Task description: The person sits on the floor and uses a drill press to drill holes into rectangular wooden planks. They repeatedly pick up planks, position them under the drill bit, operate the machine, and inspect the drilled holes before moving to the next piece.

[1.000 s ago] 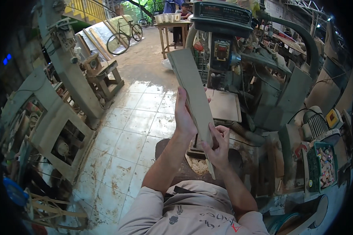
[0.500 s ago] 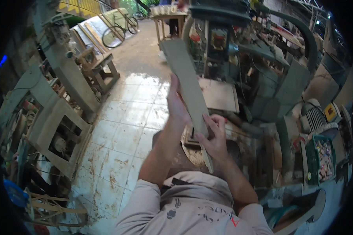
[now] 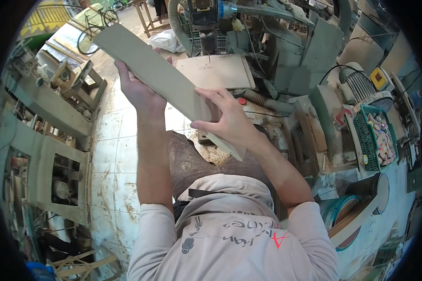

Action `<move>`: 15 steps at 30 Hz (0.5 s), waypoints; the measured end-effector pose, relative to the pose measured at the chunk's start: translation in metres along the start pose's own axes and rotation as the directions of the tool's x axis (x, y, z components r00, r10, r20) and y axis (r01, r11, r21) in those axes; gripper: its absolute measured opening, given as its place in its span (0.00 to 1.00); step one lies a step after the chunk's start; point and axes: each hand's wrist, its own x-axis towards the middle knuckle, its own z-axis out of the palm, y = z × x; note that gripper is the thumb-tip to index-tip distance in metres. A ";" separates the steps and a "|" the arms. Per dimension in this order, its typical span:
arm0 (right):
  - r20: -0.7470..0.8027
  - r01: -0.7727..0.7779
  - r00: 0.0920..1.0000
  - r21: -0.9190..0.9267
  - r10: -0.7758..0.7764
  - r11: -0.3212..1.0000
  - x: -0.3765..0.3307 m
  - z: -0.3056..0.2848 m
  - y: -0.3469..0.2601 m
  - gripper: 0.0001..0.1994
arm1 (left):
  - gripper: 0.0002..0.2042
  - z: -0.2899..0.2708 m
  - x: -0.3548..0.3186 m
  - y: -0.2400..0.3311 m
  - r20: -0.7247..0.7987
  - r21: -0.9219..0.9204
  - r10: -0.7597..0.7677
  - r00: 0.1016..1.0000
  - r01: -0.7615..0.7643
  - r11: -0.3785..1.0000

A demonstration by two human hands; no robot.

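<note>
A long, flat pale wooden board [image 3: 150,70] slants across in front of me, its wide end up at the far left and its narrower end down over my lap. My left hand [image 3: 143,93] grips it from below and behind, the thumb along the near edge and fingertips showing past the far edge. Lower down, my right hand [image 3: 232,117] spans the narrower part, thumb at the near edge and fingers bent over the upper face. Beyond the board stands a drill press [image 3: 209,40], its thin bit above a flat wooden table [image 3: 215,72].
At the right are a ribbed electric motor [image 3: 358,86], a yellow switch box [image 3: 379,78] and a green basket [image 3: 368,145] of small coloured pieces. A machine cabinet [image 3: 44,164] stands on the left. Sawdust litters the tiled floor [image 3: 112,182]. A bicycle [image 3: 96,30] leans farther back.
The board has swung from nearly upright to a flatter slant, its wide end moving left. Both hands have gone with it, and my view has shifted to the right.
</note>
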 end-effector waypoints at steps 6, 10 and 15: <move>0.032 -0.106 0.994 -0.056 0.108 0.993 -0.008 -0.010 -0.012 0.38 | 0.30 0.018 -0.014 0.009 -0.065 -0.072 0.044 0.997 -0.048 0.996; -0.072 0.042 0.995 -0.362 -0.073 0.931 -0.009 -0.018 -0.003 0.39 | 0.24 0.004 -0.034 0.011 0.065 0.058 0.166 0.984 -0.170 0.984; -0.177 -0.033 0.973 -0.744 -0.150 0.667 -0.014 -0.028 0.009 0.41 | 0.22 -0.036 -0.067 0.008 -0.135 0.052 -0.004 0.991 0.011 0.999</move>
